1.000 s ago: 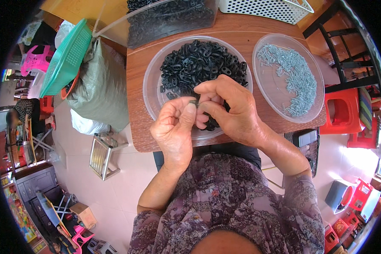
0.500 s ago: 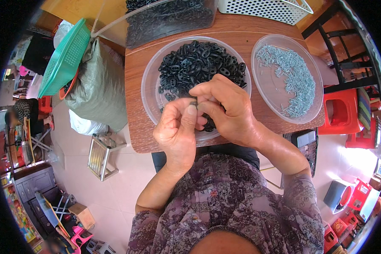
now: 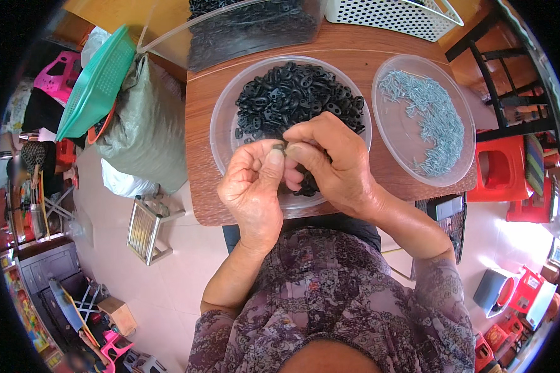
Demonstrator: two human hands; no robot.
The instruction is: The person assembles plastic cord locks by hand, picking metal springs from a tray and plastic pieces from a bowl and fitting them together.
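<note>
My left hand (image 3: 254, 180) pinches a small dark piece (image 3: 280, 147) between thumb and forefinger, above the near part of a round clear tub (image 3: 225, 133). Close against it, my right hand (image 3: 336, 163) has thumb and forefinger pressed together at the same piece; whether it also grips a pin is hidden. A heap of small black plastic pieces with two holes (image 3: 292, 99) fills much of the tub. To the right, a second round clear tub (image 3: 399, 149) holds many thin bluish-silver pins (image 3: 438, 118).
On the brown wooden table (image 3: 199, 186), a clear bin (image 3: 255, 43) of more black pieces and a white perforated basket (image 3: 392, 20) stand at the back. A grey sack (image 3: 149, 124) and green basket (image 3: 99, 87) are left; a red stool (image 3: 498, 168) is right.
Both hands stay together over the tub with slight finger movement; the left hand has shifted a little left. The whole view has moved slightly.
</note>
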